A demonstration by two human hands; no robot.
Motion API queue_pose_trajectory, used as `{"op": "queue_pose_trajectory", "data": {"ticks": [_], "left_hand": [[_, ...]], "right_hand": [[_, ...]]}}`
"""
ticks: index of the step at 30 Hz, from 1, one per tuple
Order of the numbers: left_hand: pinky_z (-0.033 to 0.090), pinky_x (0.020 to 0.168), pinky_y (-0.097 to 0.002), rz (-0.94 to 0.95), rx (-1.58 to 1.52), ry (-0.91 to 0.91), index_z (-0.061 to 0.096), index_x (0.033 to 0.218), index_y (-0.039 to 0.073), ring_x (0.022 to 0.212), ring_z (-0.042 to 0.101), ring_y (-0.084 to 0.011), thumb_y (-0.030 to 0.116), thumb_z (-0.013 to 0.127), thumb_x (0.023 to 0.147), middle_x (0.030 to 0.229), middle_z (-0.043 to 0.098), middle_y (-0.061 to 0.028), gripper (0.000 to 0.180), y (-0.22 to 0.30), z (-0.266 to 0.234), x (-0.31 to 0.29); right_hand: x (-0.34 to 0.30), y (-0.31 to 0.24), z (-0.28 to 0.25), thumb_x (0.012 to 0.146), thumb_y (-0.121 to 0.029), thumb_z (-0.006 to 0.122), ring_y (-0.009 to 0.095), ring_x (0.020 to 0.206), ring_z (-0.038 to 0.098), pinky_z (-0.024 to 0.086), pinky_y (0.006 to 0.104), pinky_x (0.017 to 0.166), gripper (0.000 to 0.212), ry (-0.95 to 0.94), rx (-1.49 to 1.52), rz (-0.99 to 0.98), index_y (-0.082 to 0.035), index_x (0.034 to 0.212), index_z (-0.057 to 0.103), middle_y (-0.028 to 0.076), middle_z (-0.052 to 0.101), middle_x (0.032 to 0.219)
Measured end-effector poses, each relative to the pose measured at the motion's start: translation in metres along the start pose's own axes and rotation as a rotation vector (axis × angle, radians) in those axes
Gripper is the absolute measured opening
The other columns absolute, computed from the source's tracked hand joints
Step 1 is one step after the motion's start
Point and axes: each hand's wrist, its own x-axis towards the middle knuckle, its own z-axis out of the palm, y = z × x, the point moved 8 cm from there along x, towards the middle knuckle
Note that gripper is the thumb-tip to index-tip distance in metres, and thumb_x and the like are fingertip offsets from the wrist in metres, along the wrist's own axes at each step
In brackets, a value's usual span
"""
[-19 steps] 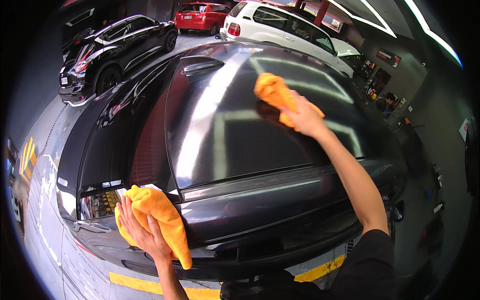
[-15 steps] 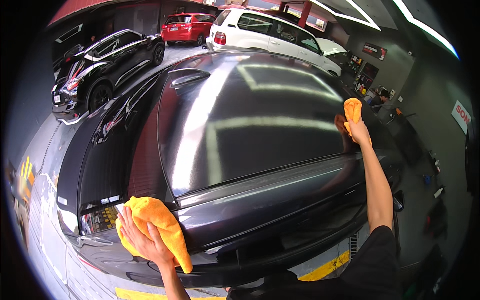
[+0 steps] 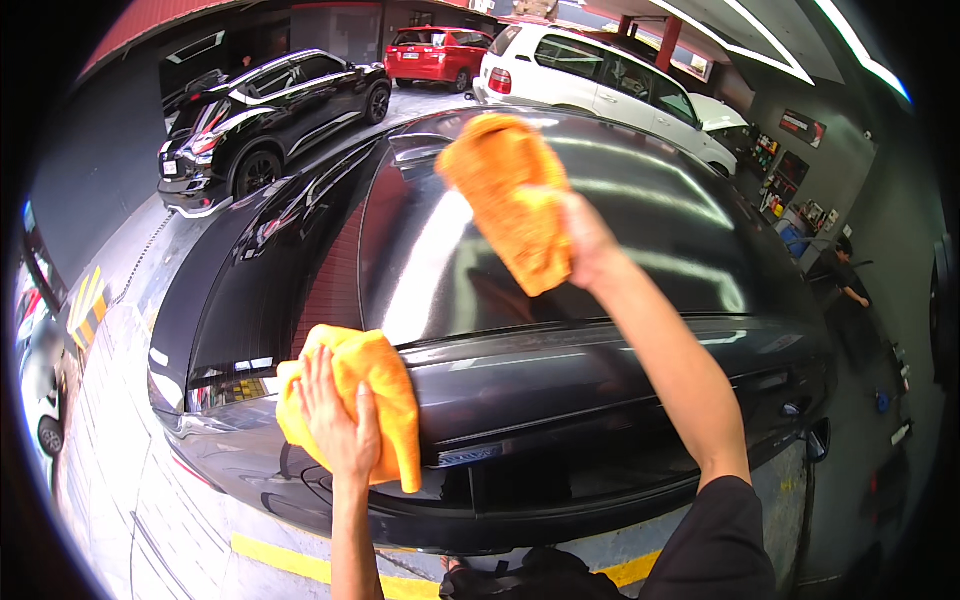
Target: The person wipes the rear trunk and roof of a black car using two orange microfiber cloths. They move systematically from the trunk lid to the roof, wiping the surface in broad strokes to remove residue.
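Bare left hand [image 3: 345, 430]'s palm down at near left, fingers [image 3: 322, 385] pointing far, with the bare left forearm [image 3: 356, 540] pretty much straight behind it. Bare right hand [image 3: 588, 240]'s way farther out, kinda blurry, fingers mostly hidden, black-sleeved right arm [image 3: 680, 375] slanting in from near right.

The nearest car [image 3: 520, 385] is smooth, glossy black. Over its roof [image 3: 665, 235], an orange cloth [image 3: 505, 200] looks matt and fuzzy.

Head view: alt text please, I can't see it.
A person's left hand lies flat on an orange cloth at the rear side of a black car; the right hand grips a second orange cloth over its roof. Behind stand a black SUV, a red car and a white SUV.
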Motion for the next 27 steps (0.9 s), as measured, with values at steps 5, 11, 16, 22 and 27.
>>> {"op": "queue_pose_trajectory", "data": {"ticks": [5,11,16,22,27], "left_hand": [[0.014,0.134,-0.0538,0.152,-0.103,-0.155,0.046,0.162,0.004,0.164,0.03,-0.0361,0.031,0.066,0.099,0.17,0.044,-0.016,0.071,0.07,0.021,0.022],[0.022,0.131,-0.053,0.208,-0.096,-0.199,0.051,0.155,0.002,0.154,0.045,-0.0353,0.028,0.066,0.088,0.161,0.052,-0.0197,0.073,0.086,0.016,0.03],[0.027,0.128,-0.0506,0.144,-0.083,-0.164,0.058,0.151,0.003,0.151,0.049,-0.0359,0.03,0.067,0.089,0.157,0.058,-0.0189,0.068,0.074,0.013,0.034],[0.034,0.123,-0.0503,0.112,-0.239,-0.137,0.069,0.136,0.001,0.141,0.06,-0.0382,0.035,0.067,0.087,0.145,0.068,-0.0194,0.06,0.072,0.022,0.038],[0.035,0.121,-0.0492,0.058,-0.173,-0.151,0.073,0.129,0.002,0.136,0.065,-0.0378,0.041,0.068,0.086,0.137,0.073,-0.019,0.058,0.062,0.022,0.038]], "right_hand": [[-0.08,-0.126,-0.238,0.103,-0.035,0.064,0.028,0.129,0.066,0.05,0.0396,0.11,0.063,0.68,-0.747,-0.254,-0.001,0.154,0.051,0.015,0.065,0.145],[-0.097,-0.17,-0.241,0.103,-0.061,0.061,0.038,0.139,0.054,0.04,0.044,0.12,0.075,0.853,-1.522,-0.433,-0.002,0.149,0.059,0.025,0.059,0.145],[-0.009,-0.083,-0.243,0.094,-0.085,0.051,0.04,0.164,0.026,0.019,0.0627,0.13,0.103,0.745,-1.889,0.263,-0.016,0.171,0.036,0.026,0.03,0.175],[0.074,-0.139,-0.366,0.101,-0.066,0.049,0.042,0.164,0.025,0.021,0.0656,0.129,0.091,0.972,-1.884,0.389,-0.015,0.173,0.029,0.029,0.032,0.173],[0.205,-0.008,-0.162,0.104,-0.047,0.049,0.04,0.159,0.037,0.028,0.0509,0.131,0.072,0.193,-1.891,-0.275,-0.01,0.166,0.044,0.028,0.041,0.168]]}}
